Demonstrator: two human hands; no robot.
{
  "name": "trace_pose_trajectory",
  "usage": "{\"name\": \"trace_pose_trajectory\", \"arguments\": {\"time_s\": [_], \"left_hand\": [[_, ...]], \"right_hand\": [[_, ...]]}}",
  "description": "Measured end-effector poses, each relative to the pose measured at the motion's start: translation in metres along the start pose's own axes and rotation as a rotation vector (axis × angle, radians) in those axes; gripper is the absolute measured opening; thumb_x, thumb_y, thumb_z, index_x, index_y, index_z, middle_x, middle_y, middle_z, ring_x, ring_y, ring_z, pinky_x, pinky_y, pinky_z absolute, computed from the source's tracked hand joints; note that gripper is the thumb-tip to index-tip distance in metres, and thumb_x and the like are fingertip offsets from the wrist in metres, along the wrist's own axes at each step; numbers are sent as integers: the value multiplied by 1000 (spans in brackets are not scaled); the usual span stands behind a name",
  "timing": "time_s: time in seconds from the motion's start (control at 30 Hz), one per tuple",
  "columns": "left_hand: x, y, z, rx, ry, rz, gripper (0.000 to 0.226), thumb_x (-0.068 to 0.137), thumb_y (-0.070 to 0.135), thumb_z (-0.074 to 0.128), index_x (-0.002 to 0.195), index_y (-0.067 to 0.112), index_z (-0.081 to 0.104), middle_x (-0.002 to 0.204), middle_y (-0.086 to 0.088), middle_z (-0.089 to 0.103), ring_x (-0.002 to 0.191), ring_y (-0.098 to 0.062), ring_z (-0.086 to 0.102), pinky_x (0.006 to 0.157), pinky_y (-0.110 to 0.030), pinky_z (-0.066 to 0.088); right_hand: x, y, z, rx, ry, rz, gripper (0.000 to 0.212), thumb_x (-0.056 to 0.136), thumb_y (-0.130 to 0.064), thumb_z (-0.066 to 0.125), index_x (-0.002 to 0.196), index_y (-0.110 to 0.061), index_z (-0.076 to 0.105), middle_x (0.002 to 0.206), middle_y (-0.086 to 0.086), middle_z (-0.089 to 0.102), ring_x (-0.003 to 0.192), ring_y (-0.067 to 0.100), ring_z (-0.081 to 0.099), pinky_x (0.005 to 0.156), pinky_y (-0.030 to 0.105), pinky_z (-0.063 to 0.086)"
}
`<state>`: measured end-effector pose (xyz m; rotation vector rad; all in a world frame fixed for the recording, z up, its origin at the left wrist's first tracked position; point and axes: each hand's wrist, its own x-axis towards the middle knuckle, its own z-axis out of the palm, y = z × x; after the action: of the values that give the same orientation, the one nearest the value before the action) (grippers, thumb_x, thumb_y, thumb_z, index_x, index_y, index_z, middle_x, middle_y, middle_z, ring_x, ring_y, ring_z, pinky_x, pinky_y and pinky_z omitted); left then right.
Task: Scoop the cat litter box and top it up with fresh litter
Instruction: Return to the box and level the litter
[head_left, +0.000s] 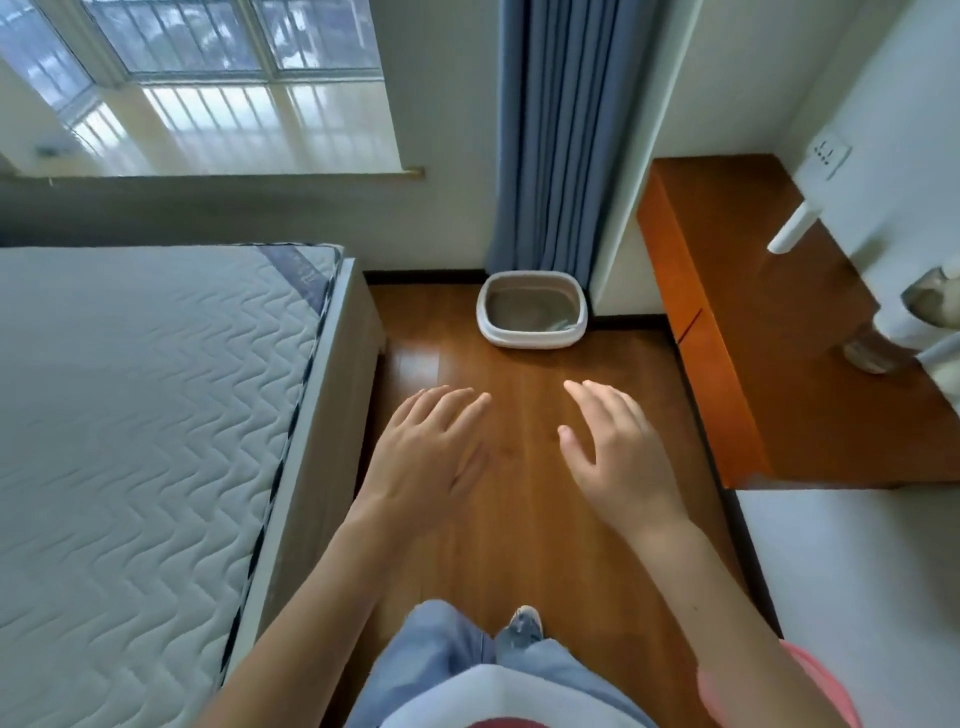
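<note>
Litter box (532, 308): on the wooden floor (524, 519) by the blue curtain (561, 135), grey litter inside.
Left hand (426, 457): fingers spread, holding nothing.
Right hand (618, 457): fingers spread, holding nothing.
Mattress (140, 415): left of the hands.

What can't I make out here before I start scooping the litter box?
- Litter box, head view: too far and small to tell clumps in the litter; its near wall hides the front of the bed.
- Scoop and fresh litter: neither shows in the frame.
- Objects at the right edge: cut off and blurred.
- Left hand and right hand: open, holding nothing.
</note>
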<state>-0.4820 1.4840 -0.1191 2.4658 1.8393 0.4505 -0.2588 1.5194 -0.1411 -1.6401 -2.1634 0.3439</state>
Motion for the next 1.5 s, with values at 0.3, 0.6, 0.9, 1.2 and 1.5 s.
{"name": "trace_pose_trajectory", "arguments": {"time_s": [0.3,0.6,0.9,1.2,1.5], "left_hand": [[129,-58,56,-7,-75,-42,46,96,38,42,133,16,57,129,-2,61,121,-26,54,104,-41,43],[345,-160,78,-26,-47,-13,46,94,39,44,132,17,58,128,-4,63,120,-29,56,101,-43,46],[523,-206,98,-55,-106,28,53,94,42,35,133,14,58,130,-4,61,122,-27,54,106,-44,42],[624,-210,195,-49,-217,-139,51,90,43,43,132,18,59,127,0,62,119,-25,55,104,-39,42],[736,-278,259,22,-262,-90,52,94,45,38,135,18,56,133,0,59,125,-24,51,109,-39,36]], "right_hand": [[139,51,35,25,-110,32,47,95,-31,51,140,-19,46,141,5,49,134,22,40,107,40,40],[341,81,46,-28,-55,98,45,96,-29,51,140,-19,46,142,3,48,133,18,41,104,29,36],[488,144,42,-5,-42,190,45,96,-25,53,139,-16,48,140,5,49,130,19,44,103,28,36],[618,258,99,70,-181,207,44,96,-23,52,140,-17,47,143,5,46,132,18,42,102,26,36],[721,324,176,132,-145,226,43,96,-21,52,138,-14,48,139,6,49,128,20,46,99,24,37]]}}
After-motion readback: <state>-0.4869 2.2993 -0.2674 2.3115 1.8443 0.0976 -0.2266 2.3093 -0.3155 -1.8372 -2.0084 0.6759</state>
